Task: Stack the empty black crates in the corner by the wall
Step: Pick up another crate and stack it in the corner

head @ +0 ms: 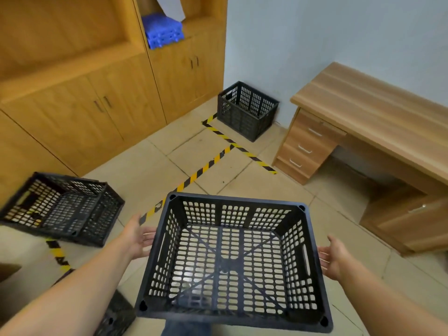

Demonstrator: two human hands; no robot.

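An empty black crate [232, 258] hangs in front of me, open side up, above my legs. My left hand [139, 238] presses flat on its left wall and my right hand [333, 258] on its right wall, so it is clamped between my palms. A second black crate [247, 110] stands upright on the floor in the far corner by the blue wall. A third crate [60, 209] sits on the floor to my left, blurred. The edge of another black crate [116, 314] shows under my left forearm.
Yellow-black tape [206, 166] marks lines on the tiled floor toward the corner. Wooden cabinets [80, 110] run along the left, with blue plastic items [162, 31] on a shelf. A wooden desk [363, 122] with drawers stands right of the corner crate.
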